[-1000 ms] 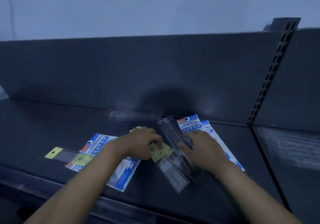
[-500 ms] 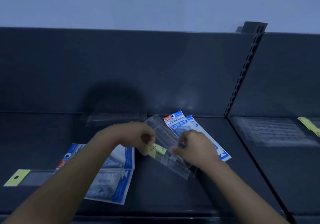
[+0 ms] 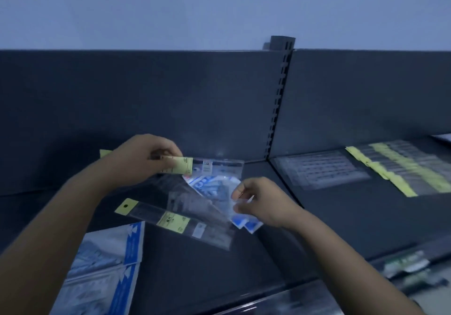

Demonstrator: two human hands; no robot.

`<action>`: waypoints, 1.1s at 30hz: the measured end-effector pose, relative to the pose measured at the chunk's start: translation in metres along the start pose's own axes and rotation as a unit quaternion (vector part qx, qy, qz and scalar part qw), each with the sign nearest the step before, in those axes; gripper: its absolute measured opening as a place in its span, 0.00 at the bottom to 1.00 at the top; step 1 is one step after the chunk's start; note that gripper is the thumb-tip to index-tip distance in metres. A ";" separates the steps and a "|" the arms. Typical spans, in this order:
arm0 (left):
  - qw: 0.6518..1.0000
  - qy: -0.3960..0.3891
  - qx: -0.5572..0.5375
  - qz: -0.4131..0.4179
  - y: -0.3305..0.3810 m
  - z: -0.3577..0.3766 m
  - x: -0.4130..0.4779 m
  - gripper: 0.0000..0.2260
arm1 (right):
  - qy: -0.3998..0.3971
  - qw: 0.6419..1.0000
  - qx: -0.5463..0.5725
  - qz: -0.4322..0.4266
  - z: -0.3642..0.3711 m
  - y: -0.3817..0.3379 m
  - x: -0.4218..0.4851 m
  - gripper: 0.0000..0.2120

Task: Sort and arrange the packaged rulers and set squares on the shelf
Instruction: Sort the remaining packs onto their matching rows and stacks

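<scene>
Sorting looks midway: the left hand (image 3: 144,159) grips a ruler pack (image 3: 181,167), the right hand (image 3: 264,203) pinches blue set-square packs (image 3: 207,186) mid-frame, and a second ruler pack (image 3: 174,222) lies loose on the shelf (image 3: 317,219).

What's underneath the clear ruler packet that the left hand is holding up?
Beneath the clear ruler packet in the left hand lies a fan of packets, blue-and-white and clear, pinched by the right hand. Overlap hides how many.
</scene>
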State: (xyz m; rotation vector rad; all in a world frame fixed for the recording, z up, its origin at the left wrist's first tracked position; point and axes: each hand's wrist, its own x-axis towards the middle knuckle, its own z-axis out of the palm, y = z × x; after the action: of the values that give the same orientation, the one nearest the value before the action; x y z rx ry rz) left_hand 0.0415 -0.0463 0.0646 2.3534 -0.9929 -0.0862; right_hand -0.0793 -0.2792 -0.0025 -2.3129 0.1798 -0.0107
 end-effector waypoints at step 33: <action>0.981 -0.145 -0.128 -0.014 0.401 0.412 0.272 0.09 | -0.052 0.982 0.179 -0.004 -0.384 0.393 -0.138 0.07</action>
State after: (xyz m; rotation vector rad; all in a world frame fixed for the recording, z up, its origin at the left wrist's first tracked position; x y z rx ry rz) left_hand -0.1300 -0.6533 -0.0211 2.1541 -1.0158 -0.5500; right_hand -0.2908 -0.8045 -0.0211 -1.9494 0.1054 0.0695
